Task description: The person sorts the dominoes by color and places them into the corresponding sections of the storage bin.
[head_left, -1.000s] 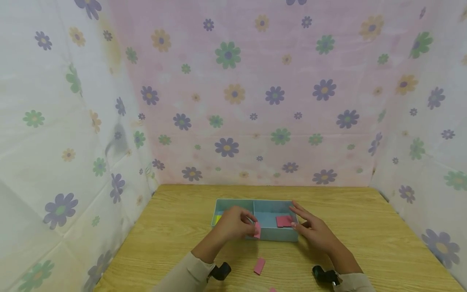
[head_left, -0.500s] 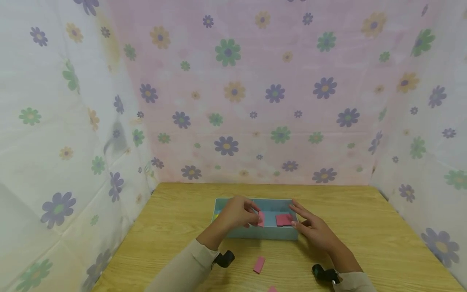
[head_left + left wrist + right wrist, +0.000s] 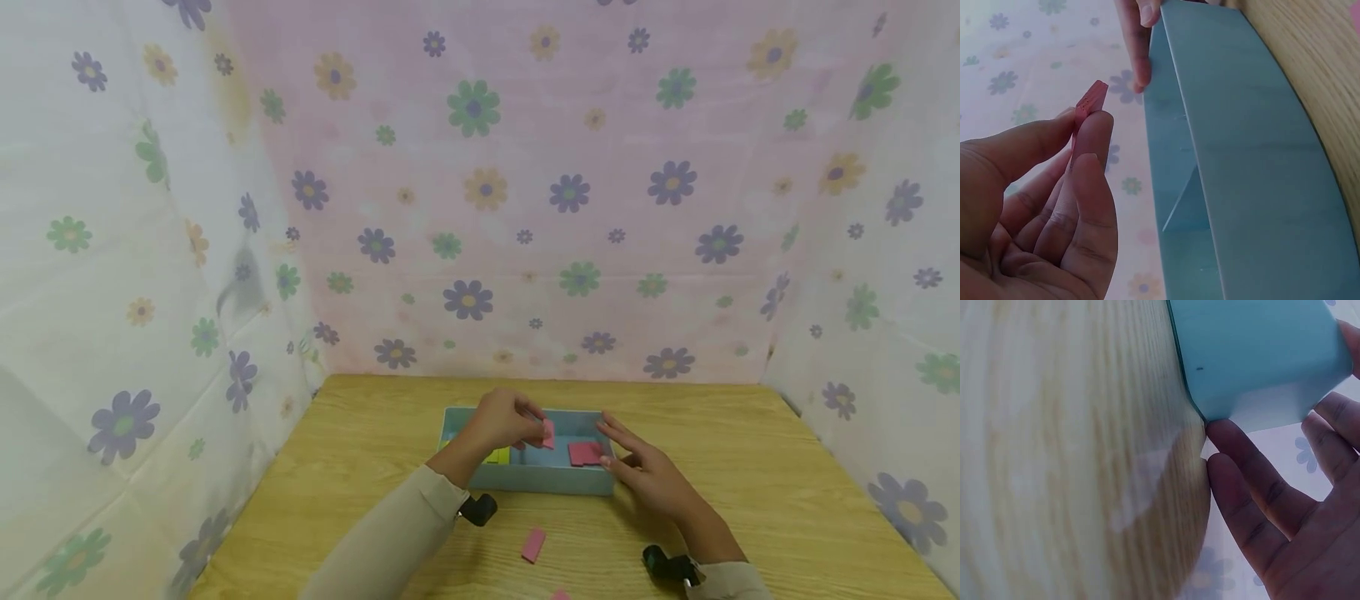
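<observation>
My left hand point(image 3: 502, 421) pinches a small pink rectangular piece point(image 3: 548, 434) between thumb and fingers, above the blue box's divided interior. In the left wrist view, the pink piece point(image 3: 1091, 99) stands up from the fingertips, clear of the box wall. My right hand point(image 3: 651, 477) rests at the right end of the blue box point(image 3: 543, 479), thumb by the rim and fingers extended along the end. The right wrist view has fingertips touching the lower edge of the box point(image 3: 1260, 356). Other pink pieces point(image 3: 585, 453) lie flat in the right compartment.
Yellow pieces point(image 3: 498, 456) lie in the left compartment, partly hidden by my left hand and forearm. A loose pink piece point(image 3: 533, 545) lies on the wooden table point(image 3: 360, 467) in front of the box, another point(image 3: 560, 595) at the bottom edge. Flowered cloth point(image 3: 517, 167) surrounds the table.
My left hand has carried the pink piece from the box's front wall up and to the right, over the interior. The right hand stays at the box's end.
</observation>
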Demonstrator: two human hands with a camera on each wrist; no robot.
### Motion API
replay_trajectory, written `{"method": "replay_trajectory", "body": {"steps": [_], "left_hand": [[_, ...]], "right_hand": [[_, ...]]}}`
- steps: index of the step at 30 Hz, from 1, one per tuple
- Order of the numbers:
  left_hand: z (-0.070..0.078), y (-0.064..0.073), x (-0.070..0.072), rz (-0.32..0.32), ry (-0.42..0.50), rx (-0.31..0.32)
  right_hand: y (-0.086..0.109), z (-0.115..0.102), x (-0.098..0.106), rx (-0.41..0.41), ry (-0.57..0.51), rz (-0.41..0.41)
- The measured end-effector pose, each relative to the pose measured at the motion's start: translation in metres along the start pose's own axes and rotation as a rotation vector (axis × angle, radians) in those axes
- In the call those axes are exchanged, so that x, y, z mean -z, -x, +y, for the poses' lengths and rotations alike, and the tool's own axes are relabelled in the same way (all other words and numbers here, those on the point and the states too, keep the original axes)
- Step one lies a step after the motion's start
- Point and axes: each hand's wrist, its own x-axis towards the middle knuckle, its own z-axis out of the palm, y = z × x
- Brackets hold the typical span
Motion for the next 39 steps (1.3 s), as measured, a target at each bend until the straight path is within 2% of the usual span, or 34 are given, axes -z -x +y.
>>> {"method": "replay_trajectory", "body": {"steps": [6, 12, 17, 28, 34, 39], "left_hand": [[0.007, -0.008, -0.004, 0.014, -0.009, 0.028], [0.006, -0.021, -0.012, 0.028, 0.011, 0.057], [0.008, -0.029, -0.018, 0.049, -0.011, 0.069], [0.012, -0.042, -0.024, 0.098, -0.047, 0.1], [0.011, -0.051, -0.03, 0.103, -0.083, 0.111], [0.01, -0.058, -0.036, 0.096, -0.172, 0.097]], "right_hand": [[0.0, 0.0, 0.0, -0.003, -0.003, 0.018], [0.001, 0.001, 0.001, -0.001, -0.013, 0.004], [0.002, -0.001, 0.001, 0.003, -0.018, 0.001], [0.001, -0.003, 0.0, -0.045, -0.042, -0.004], [0.002, -0.002, 0.0, -0.029, -0.032, -0.001], [0.002, -0.003, 0.001, -0.036, -0.053, -0.008]]}}
